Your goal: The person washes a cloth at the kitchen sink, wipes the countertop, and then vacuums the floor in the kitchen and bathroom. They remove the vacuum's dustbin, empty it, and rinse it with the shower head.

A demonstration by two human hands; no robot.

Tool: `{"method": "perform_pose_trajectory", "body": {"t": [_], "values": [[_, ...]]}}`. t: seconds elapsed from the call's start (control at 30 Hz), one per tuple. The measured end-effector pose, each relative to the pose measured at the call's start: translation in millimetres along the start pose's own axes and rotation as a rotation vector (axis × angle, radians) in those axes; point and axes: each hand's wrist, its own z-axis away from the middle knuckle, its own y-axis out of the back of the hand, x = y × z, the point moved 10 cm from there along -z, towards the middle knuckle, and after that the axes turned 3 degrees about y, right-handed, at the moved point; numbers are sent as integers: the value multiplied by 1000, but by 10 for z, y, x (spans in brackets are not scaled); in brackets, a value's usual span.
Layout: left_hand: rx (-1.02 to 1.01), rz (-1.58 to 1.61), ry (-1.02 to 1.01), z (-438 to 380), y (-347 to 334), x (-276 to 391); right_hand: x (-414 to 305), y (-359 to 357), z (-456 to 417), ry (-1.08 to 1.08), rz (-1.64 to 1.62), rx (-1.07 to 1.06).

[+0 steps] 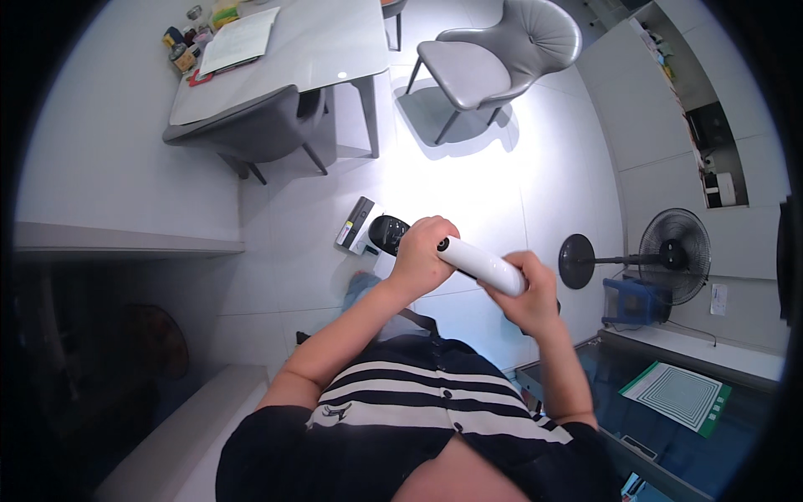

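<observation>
Both hands are in front of my chest, on a white rounded tubular piece [480,260] that looks like the handle or body of a cordless floor cleaner. My left hand [423,254] grips it near its left end, where a round black port shows. My right hand [530,292] wraps around the lower right end. Beyond my left hand, a glossy black oval part [389,234] sticks out; whether it joins the white piece is hidden. Below it on the floor stands a grey and white floor head [359,226] bearing a coloured sticker.
A table [320,50] with a tucked-in grey chair [251,128] stands at upper left. Another grey chair [483,69] is ahead. To the right are a standing fan [674,256], a blue plastic stool [627,301] and a dark glass-topped surface [602,370] with a green-bordered sheet [680,395].
</observation>
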Motion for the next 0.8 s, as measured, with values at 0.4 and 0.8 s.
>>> {"method": "perform_pose_trajectory", "body": {"t": [0.4,0.8], "values": [[-235,-297,-153,42,-983,292,449,200,867,-441,-568,431],[-297,-260,389,1157,-322,-739,243,115,1119,-297,-536,136]]}}
